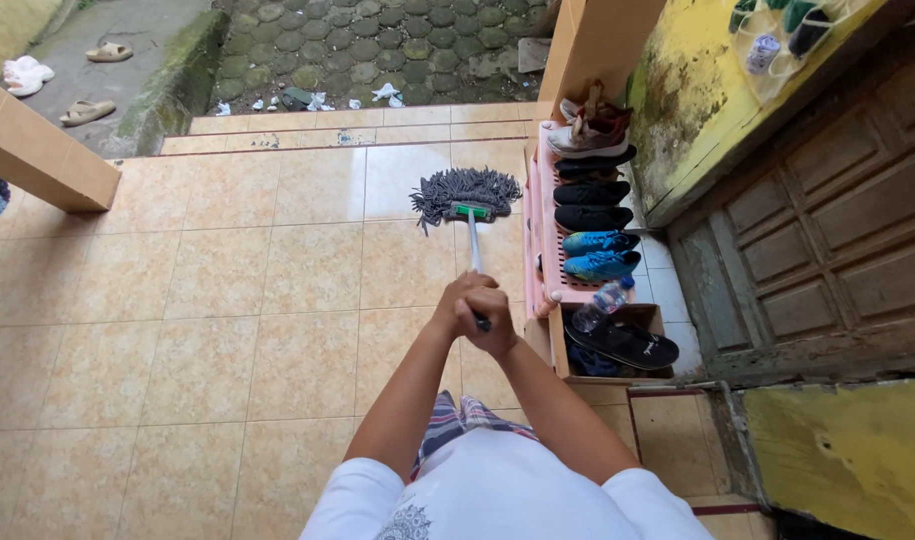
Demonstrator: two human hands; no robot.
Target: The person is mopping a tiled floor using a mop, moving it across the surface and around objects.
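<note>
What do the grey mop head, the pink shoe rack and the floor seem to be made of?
Grey mop head: probably soft yarn or microfibre, in loose shaggy strands. Pink shoe rack: likely plastic, with smooth moulded slats. Floor: glazed ceramic tiles, slightly glossy, with grout lines.

You are looking down on a porch floor of glossy beige square tiles (227, 300), catching soft daylight near the step. A low tiled step edge (357, 125) is running across the far side, and beyond it grey rounded cobblestones (377, 45) are spreading out, scattered with bits of white litter. A mossy concrete kerb (172, 80) is bordering a grey path where pale sandals (87, 110) are lying. On your right a weathered dark wooden panelled door (827, 250) is standing between stained yellow plaster walls (697, 90). A beige tiled pillar (37, 160) is slanting in at your left.
</note>
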